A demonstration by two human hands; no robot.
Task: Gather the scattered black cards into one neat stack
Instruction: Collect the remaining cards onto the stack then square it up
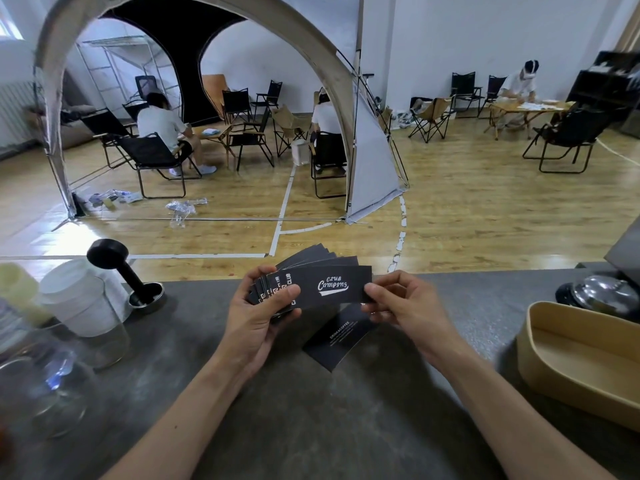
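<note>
Two bare forearms come in from the bottom edge, no sleeves visible up to the frame border, so whatever top is worn ends above what's shown. Left hand (pixel 265 308) and right hand (pixel 403 303) both bare: no gloves, rings, watch or wristbands, no tape or markings on wrists. Nails look short and plain, tho too small to tell much more; rest of the body is out of view.

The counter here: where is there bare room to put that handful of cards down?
Bare grey counter lies between the forearms, in front of the lone card, and behind the right hand toward the wooden tray. The left end is crowded: white cups, a tamper, glassware.
</note>
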